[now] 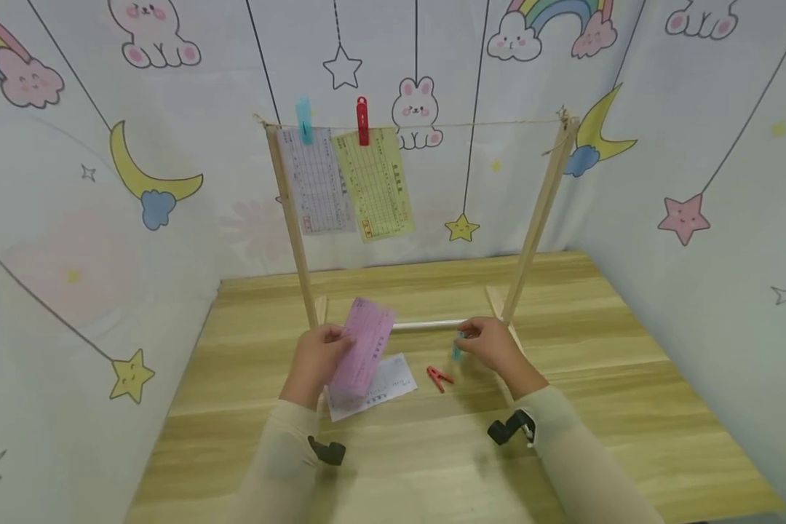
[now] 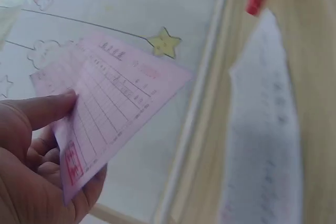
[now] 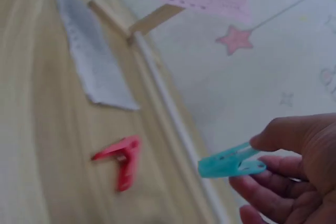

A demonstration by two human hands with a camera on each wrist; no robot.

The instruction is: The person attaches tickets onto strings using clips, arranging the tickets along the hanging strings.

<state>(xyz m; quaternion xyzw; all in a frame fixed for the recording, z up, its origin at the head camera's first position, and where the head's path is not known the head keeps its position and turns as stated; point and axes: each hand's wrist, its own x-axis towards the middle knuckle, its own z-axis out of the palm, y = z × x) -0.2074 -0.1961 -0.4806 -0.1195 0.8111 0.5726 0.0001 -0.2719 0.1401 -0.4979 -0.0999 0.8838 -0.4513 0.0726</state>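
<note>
My left hand pinches a pink printed slip between thumb and fingers, lifted over the table. In the left wrist view the slip bends where the thumb presses it. A teal clothespin is held by my right hand, thumb on one handle and fingers by the other. In the head view that right hand is near the stand's right foot. On the wood-grain table lie a white printed slip, partly beneath the pink one, and a red clothespin between the hands.
A wooden stand has a left post, a right post and a white crossbar. From its twine hang a pale lilac slip under a blue clothespin and a yellow slip under a red clothespin.
</note>
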